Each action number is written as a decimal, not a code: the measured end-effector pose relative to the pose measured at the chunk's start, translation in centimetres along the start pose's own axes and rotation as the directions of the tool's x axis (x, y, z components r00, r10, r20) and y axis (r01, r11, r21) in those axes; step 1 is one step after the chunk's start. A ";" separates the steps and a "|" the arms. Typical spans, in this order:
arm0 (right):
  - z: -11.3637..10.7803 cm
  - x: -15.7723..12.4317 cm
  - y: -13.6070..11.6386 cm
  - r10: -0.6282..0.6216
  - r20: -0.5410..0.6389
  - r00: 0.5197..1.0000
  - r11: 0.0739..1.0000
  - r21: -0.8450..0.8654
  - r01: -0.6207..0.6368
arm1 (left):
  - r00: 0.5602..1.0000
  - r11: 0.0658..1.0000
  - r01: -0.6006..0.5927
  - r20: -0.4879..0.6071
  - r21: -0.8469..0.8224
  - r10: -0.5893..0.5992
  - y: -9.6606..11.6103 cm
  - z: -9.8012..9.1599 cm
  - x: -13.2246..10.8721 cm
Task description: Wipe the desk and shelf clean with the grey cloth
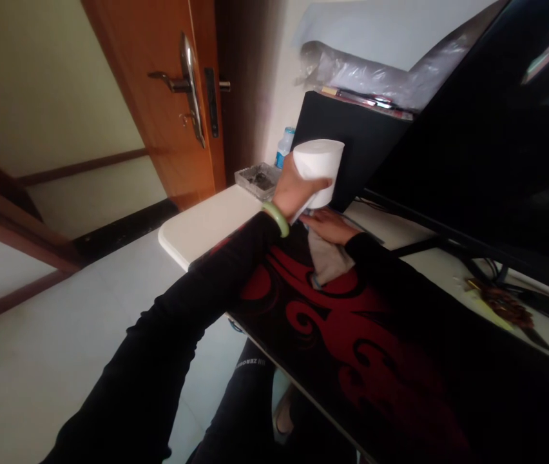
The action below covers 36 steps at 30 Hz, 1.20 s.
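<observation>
My left hand (292,190), with a pale green bangle at the wrist, is closed around a white, slightly tapering cylinder (320,164). It is held upright, just above the far end of the desk; whether it is a tub or a paper roll, I cannot make out. Below it, my right hand (330,225) presses on a grey-beige cloth (328,259), part of which hangs out toward me over the black and red desk mat (323,322). The fingertips of my right hand are partly hidden beneath the white cylinder and my left hand.
A glass ashtray (258,179) and a small blue-white bottle (285,147) stand by the wall. Behind my hands rises a black panel (337,129), with a large monitor (487,148) to the right. Beaded items (501,306) lie beneath it. A wooden door (158,38) stands at left.
</observation>
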State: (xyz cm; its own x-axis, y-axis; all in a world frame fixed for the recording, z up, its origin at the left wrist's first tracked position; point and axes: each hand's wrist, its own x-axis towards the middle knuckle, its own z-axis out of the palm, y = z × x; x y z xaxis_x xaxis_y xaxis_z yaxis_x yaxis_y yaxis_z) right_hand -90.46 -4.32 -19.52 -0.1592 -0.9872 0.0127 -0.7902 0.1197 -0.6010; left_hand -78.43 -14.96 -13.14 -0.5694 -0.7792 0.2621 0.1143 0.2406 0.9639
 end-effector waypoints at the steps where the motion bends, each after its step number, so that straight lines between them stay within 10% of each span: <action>1: -0.1 -0.2 0.0 0.003 -0.008 1.000 1.000 -0.005 -0.003 | 1.000 1.000 0.023 0.002 0.010 -0.023 0.1 -0.2 -0.1; 9: -2.2 -7.5 2.4 0.045 0.039 0.998 0.999 -0.007 -0.045 | 0.996 0.996 0.065 0.058 -0.066 -0.061 0.9 -0.2 -0.3; 20: 0.0 -0.5 -2.6 0.095 -0.021 0.995 0.995 0.015 -0.095 | 0.979 0.995 0.067 0.199 -0.078 -0.050 0.9 0.4 -1.5; 25: -0.1 -5.5 -3.1 -0.049 -0.076 0.996 0.982 0.179 0.063 | 0.971 0.989 0.033 0.240 -0.141 0.001 1.9 -0.1 -1.4; 28: -0.8 -9.1 -1.9 0.111 -0.241 0.964 0.921 0.389 -0.009 | 0.958 0.982 0.052 0.287 -0.183 0.003 2.3 0.2 -1.8; 36: -3.5 -10.1 -2.3 0.300 -0.385 0.873 0.842 0.537 -0.053 | 0.814 0.981 0.122 0.581 -0.153 -0.011 1.6 1.4 -3.6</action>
State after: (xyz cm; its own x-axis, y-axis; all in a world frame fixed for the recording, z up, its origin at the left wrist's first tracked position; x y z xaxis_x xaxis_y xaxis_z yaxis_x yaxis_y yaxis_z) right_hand -89.14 5.74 -15.46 -0.6039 -0.7850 0.1380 -0.3389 0.0962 -0.9359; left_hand -77.38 -10.95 -12.61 -0.9377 -0.3000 0.1752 0.1670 0.0527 0.9845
